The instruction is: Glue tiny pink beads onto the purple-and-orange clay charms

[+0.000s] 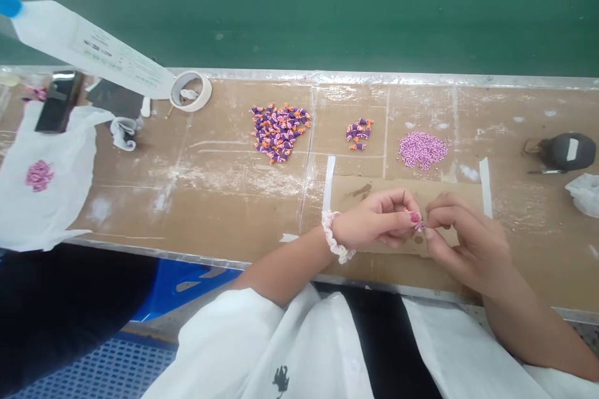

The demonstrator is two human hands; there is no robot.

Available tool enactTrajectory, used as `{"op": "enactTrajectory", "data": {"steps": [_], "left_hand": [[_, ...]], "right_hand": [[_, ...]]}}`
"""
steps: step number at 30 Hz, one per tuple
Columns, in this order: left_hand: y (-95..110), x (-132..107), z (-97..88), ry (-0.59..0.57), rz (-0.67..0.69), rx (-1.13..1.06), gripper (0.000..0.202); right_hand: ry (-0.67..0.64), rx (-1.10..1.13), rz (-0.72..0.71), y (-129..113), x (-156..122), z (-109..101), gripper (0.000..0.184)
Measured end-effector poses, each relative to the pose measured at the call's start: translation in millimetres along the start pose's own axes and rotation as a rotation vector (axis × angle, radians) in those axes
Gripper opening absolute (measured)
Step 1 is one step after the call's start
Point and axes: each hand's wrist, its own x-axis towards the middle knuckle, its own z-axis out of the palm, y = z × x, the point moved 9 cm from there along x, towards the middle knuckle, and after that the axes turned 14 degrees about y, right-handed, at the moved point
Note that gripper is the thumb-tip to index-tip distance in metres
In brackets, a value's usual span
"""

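White shirt (224, 343) right up close, black panel down the middle, little dark print on the front. Off to the left down there you get a blue plastic stool (173, 283) and some black fabric (60, 305).

Next come the hands, meeting just above a cardboard sheet (397, 185) with a white tape strip (329, 184) at its left edge and another at its right. The left hand (381, 221), fluffy pale scrunchie (334, 237) on the wrist, has a tiny pinkish piece (418, 224) pinched between thumb and forefinger. The right hand (472, 246) has its thumb and forefinger tips close together right by that piece; can't tell if they're actually gripping it or something thin.

Out left there's a white sheet (70, 199) with a heap of pink bits (40, 176) on it, and over on the right a crumpled clear bag (584, 193).

Past the cardboard sheet, going right to left: a black rounded object (573, 151) with a white label, a heap of pink beads (422, 149), a small cluster of purple-and-orange figures (359, 132), then a much bigger pile of them. Further left, a tape roll (204, 96) beside a blue-capped white bottle (93, 50), lettering too small to read, plus a dark phone-like slab (58, 103). Green surface (299, 6) fills the back.
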Motion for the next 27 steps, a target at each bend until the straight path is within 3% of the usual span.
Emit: {"op": "enactTrajectory", "data": {"steps": [11, 27], "left_hand": [[12, -2, -2.4, 0.037, 0.150, 0.185, 0.029], [11, -3, -1.5, 0.060, 0.146, 0.252, 0.035]], "right_hand": [[-0.047, -0.060, 0.076, 2, 1, 1, 0.019], [-0.101, 0.048, 0.206, 10, -5, 5, 0.019]]}}
